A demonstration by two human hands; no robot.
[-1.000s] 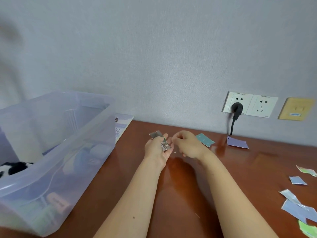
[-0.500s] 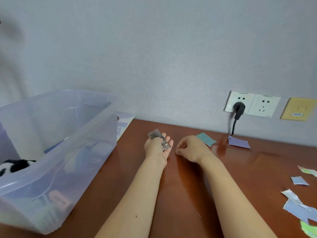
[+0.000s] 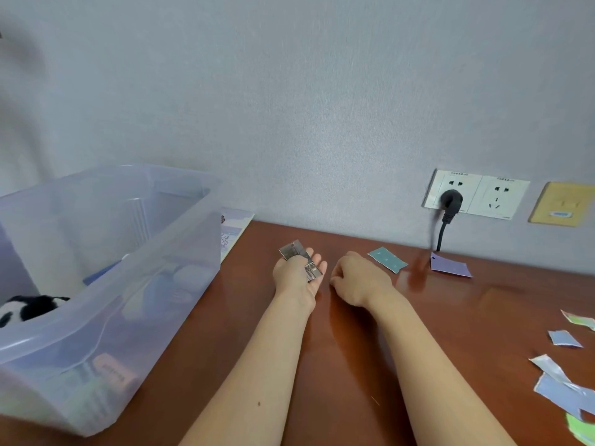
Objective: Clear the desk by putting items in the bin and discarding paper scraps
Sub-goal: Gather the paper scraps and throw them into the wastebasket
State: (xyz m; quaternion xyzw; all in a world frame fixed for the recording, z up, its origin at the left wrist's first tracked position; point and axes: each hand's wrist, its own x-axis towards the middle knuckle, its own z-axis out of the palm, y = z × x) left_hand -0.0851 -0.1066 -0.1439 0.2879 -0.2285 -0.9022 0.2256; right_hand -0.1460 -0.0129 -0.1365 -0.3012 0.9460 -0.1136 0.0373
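Torn paper scraps point(image 3: 560, 384), blue & green, cut off at rt edge of the shiny brown desk point(image 3: 354, 365). See-thru plastic bin point(image 3: 180, 284) on left, stuff inside blurry. Left hand point(image 3: 297, 272) palm up, thumb pins thin shiny metal bits point(image 3: 301, 260). Right hand point(image 3: 357, 278) beside it, fingers curled under, tips hidden; can't tell if it holds anything. Farther back: flat teal card point(image 3: 388, 259).

Silver scraps point(image 3: 301, 262) in the grip, teal dotted scrap point(image 3: 388, 259) just right, lilac scrap point(image 3: 450, 267) farther right, bluish bin point(image 3: 186, 252) left, red-brown desk point(image 3: 354, 342).
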